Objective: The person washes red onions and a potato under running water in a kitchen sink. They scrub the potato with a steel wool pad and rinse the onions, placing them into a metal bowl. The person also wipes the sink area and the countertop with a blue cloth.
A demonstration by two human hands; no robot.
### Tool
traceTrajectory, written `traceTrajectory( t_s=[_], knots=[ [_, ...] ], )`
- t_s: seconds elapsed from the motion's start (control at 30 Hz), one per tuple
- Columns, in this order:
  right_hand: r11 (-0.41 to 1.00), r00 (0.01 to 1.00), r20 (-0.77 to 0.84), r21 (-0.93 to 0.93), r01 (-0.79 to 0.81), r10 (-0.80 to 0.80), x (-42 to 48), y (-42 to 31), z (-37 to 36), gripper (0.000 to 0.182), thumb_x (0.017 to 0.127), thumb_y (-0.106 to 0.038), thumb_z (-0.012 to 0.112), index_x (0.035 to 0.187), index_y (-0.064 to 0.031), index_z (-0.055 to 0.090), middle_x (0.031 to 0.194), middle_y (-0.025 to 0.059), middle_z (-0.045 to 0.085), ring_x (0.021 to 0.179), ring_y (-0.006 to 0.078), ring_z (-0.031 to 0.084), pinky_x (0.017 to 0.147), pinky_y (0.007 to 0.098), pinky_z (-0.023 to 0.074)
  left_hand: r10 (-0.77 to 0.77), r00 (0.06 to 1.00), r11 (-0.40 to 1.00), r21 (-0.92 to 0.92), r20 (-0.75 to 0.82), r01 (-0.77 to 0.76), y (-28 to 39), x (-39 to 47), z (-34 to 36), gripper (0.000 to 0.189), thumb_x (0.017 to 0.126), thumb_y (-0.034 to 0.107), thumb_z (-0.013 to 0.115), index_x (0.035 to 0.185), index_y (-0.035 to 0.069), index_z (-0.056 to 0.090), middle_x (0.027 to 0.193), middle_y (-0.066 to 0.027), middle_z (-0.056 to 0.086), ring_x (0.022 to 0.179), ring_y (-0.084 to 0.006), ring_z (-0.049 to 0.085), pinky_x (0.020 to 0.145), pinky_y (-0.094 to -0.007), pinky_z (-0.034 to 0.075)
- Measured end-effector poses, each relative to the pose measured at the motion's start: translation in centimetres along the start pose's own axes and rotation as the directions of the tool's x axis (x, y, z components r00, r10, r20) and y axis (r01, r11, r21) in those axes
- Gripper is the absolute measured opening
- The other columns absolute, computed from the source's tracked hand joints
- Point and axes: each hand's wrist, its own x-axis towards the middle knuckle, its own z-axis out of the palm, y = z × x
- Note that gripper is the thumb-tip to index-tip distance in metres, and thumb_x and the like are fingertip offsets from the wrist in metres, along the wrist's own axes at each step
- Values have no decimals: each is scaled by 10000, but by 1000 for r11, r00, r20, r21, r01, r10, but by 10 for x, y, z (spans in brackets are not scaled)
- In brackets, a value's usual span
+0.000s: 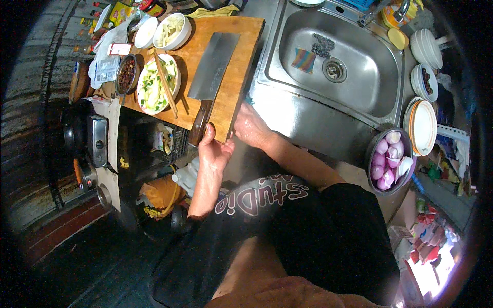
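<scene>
A wooden cutting board [231, 77] carries a cleaver [215, 63] with a dark wooden handle. My left hand [217, 148] holds the board's near corner, thumb on top close to the cleaver's handle and fingers at the edge. My right hand [248, 125] is against the board's right edge; its fingers are partly hidden, so its grip is unclear. Chopsticks [165, 82] rest across a white bowl of sliced green-and-white vegetable [152, 90] at the board's left. Behind stand a white bowl of pale cut pieces [171, 32] and a smaller white bowl [146, 32].
Right of the board is a steel sink [369, 92] holding a striped cloth [303, 60] and a wire scourer [322, 45]. A bowl of purple-skinned onions [386, 161] and stacked plates [423, 129] line its right side. A metal bowl of dark bits [126, 75] and a stove [99, 142] are left.
</scene>
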Motion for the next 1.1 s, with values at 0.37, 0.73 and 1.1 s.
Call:
traceTrajectory(
  t_s=[0.37, 0.73, 1.1],
  knots=[
    [935, 983, 60, 304, -185, 175, -53, -20, 33, 106, 696, -46, 621, 798, -42, 649, 779, 67, 606, 834, 266, 554, 743, 405, 445, 18, 999, 999, 37, -46, -16, 5, -8, 1, 384, 830, 316, 685, 1130, 98, 585, 1018, -72, 653, 829, -255, 622, 641, -328, 498],
    [531, 650, 421, 376, -759, 632, -19, -24, -70, 245, 761, -145, 660, 984, -51, 698, 902, 115, 691, 803, 172, 654, 742, 287, 510, 39, 997, 994, 104, -69, -31, 3, -9, 1, 410, 823, 336, 693, 1138, 105, 571, 1004, -61, 646, 809, -238, 608, 624, -311, 475],
    [835, 951, -188, -459, -305, 244, 65, 69, -62, 441, 849, -218, 633, 1204, 11, 510, 958, 122, 622, 1051, 294, 513, 890, 432, 407, -17, 988, 993, 113, -152, 34, 8, 7, -16, 448, 773, 390, 732, 1103, 124, 585, 981, -78, 625, 755, -247, 558, 617, -299, 486]
  ],
)
